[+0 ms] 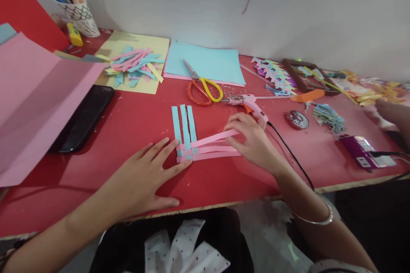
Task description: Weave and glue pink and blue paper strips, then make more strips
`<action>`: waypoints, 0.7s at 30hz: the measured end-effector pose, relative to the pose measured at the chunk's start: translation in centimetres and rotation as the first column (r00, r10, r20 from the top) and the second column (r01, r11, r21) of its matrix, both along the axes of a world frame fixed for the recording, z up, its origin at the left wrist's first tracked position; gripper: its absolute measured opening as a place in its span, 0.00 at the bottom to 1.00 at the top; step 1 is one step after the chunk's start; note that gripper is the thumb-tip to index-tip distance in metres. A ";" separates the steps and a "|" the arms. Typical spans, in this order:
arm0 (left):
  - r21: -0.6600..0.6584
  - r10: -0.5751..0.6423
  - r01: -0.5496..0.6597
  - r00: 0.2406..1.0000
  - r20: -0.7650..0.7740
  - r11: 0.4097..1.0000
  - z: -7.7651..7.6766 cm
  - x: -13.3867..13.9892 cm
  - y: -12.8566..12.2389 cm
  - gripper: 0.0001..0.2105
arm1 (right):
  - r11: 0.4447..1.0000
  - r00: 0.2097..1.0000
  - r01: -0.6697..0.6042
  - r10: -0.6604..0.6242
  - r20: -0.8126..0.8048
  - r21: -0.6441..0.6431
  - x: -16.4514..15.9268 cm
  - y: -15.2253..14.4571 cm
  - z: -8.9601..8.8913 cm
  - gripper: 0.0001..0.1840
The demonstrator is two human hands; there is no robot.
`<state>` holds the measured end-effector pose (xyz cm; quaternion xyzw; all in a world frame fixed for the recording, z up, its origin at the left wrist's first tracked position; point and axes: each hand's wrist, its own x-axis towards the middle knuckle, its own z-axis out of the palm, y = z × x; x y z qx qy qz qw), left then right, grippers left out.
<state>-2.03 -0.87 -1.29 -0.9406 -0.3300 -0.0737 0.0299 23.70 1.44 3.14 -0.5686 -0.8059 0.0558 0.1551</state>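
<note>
Pale blue paper strips (pixel 185 121) stand side by side on the red tabletop, crossed at their near ends by pink paper strips (pixel 218 150) that run to the right. My left hand (pixel 145 175) lies flat with fingers spread; two fingertips press on the left edge and corner of the crossing. At the other end, my right hand (pixel 253 138) is closed on the uppermost pink strip, which slants up from the lower ones. Its pinching fingertips are partly hidden. Just beyond that hand rests a pink glue gun (pixel 251 101), next to scissors (pixel 205 89) with red and yellow handles.
Cut strips (pixel 136 64) are heaped on a yellow sheet (pixel 153 47), beside blue sheets (pixel 208 57). A black phone (pixel 85 121) lies partly under pink paper (pixel 38 106). On the right are a tape roll (pixel 297 119), a purple box (pixel 360 151) with cables, and another person's hand (pixel 392 113).
</note>
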 end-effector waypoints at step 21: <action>0.019 -0.037 0.036 0.999 0.039 0.999 -0.5 -0.3 -0.1 0.33 | 0.990 0.986 0.143 -0.144 0.082 0.013 -3.3 -5.2 -2.7 0.10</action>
